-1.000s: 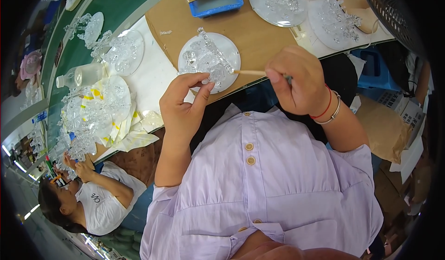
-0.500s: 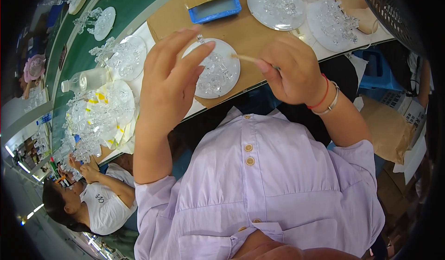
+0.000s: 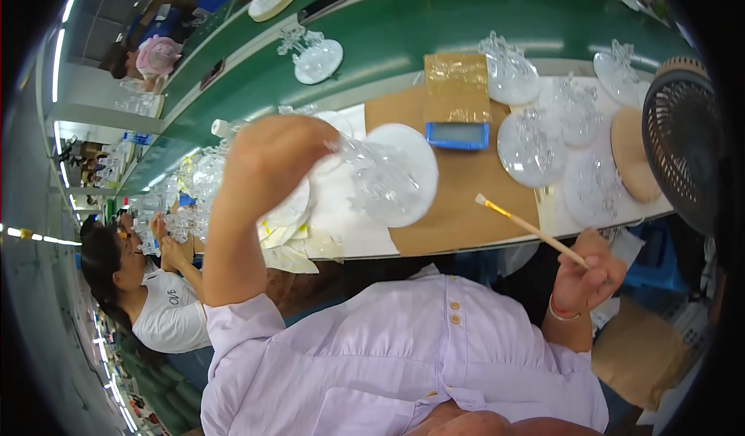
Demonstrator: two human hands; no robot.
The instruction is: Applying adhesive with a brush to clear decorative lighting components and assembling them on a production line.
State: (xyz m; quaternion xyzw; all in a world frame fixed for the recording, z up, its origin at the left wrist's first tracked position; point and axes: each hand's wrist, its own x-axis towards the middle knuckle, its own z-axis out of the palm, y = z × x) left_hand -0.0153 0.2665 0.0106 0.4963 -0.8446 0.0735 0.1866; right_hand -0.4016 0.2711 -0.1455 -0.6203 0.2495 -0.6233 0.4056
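Glass ornament: a clear glass piece on a round white disc, lifted above the table and tilted so the disc faces right; it sits at the left hand's fingertips, over the brown sheet and the white paper.
Left hand: raised high, back of the hand toward the camera, fingers curled around the glass side of the ornament and grasping it; the fingertips themselves are hidden behind the hand.
Right hand: low, just off the near table edge, clenched on the bare wooden end of a thin brush.
Brush: slants up and left from the right hand, its pale bristle tip over the brown sheet, apart from the ornament and to its right.
Gap between hands: well apart; the ornament is left of the brush tip, not touching it.
Blue tray: flat on the brown sheet, just right of the lifted disc.
Other ornaments: several on round bases crowd the table's right part, beside a black fan.
Open room: bare brown sheet under the brush tip, toward the near edge.
Neighbour: another person sits to the left with more glassware.
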